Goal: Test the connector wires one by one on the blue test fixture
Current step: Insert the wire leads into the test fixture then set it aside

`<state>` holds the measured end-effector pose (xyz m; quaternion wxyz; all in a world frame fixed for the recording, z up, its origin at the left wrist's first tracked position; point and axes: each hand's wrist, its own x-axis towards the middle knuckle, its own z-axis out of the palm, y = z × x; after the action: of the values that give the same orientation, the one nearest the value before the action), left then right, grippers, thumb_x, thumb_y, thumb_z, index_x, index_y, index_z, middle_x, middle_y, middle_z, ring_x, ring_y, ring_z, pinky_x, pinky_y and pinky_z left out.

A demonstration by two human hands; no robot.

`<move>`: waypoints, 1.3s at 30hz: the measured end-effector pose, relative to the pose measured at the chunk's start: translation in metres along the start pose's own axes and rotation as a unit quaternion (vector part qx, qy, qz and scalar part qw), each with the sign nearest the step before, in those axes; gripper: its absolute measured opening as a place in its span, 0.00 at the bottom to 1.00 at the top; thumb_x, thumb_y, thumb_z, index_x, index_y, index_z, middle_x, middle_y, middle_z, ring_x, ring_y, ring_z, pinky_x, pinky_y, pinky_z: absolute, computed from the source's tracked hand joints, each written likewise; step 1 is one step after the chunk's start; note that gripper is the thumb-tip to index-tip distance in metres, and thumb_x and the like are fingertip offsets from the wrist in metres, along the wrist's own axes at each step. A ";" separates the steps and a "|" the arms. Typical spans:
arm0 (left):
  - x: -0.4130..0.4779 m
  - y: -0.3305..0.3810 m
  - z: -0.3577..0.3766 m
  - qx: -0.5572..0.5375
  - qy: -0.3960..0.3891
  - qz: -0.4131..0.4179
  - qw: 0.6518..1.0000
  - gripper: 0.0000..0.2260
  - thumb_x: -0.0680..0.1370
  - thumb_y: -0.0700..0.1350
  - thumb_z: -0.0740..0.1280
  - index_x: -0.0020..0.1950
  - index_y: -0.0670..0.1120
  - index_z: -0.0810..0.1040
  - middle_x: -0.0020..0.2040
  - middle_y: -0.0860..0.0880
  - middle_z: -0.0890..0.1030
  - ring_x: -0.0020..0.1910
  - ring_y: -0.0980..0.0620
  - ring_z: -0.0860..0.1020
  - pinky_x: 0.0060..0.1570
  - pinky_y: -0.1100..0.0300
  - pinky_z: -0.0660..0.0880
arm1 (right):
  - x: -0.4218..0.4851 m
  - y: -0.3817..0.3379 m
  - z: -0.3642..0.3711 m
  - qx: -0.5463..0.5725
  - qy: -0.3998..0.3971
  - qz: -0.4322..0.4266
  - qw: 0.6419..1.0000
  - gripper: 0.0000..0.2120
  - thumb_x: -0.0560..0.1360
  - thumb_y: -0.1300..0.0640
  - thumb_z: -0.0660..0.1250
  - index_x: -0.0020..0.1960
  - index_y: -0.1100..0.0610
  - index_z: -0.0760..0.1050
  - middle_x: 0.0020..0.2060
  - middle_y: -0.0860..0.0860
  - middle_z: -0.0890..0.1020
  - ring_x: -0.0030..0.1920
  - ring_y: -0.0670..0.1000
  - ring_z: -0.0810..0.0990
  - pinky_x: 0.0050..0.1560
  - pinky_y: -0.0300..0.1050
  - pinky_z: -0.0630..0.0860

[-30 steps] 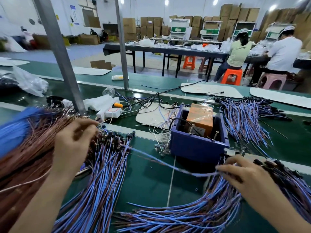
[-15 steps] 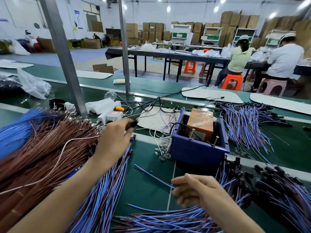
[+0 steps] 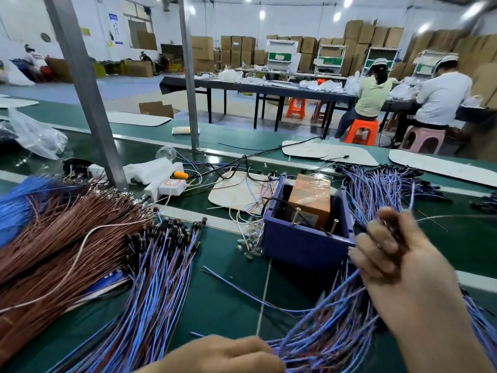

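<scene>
Connector wire (image 3: 394,226) pinched in curled right hand (image 3: 390,254) just beside blue test fixture (image 3: 304,243); left hand (image 3: 223,354) low by wire bundle (image 3: 322,335), grip untellable; probably mid-presentation, next needing connector aligned onto fixture's pins.

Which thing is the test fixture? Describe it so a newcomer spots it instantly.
Start at the long green bench in front. Near its middle, between the wire bundles, sits the blue test fixture, just left of the right hand. It is the only open-topped box, dark blue plastic with an orange block inside and metal pins sticking up.
</scene>
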<state>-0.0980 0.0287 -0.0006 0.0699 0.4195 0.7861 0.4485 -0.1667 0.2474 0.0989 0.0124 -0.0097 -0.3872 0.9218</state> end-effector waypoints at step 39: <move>0.127 -0.042 -0.043 -0.227 0.383 -0.288 0.848 0.09 0.79 0.39 0.64 0.41 0.46 0.80 0.28 0.54 0.73 0.24 0.59 0.68 0.24 0.68 0.65 | 0.047 0.044 -0.070 -0.340 0.066 0.017 0.938 0.17 0.73 0.48 0.67 0.53 0.59 0.82 0.31 0.53 0.70 0.24 0.44 0.60 0.24 0.36 0.57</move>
<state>-0.2245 0.0823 0.0267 -0.0177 -0.0582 0.7118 0.6997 -0.2121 0.2680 0.0181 0.0177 -0.0806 -0.6754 0.7328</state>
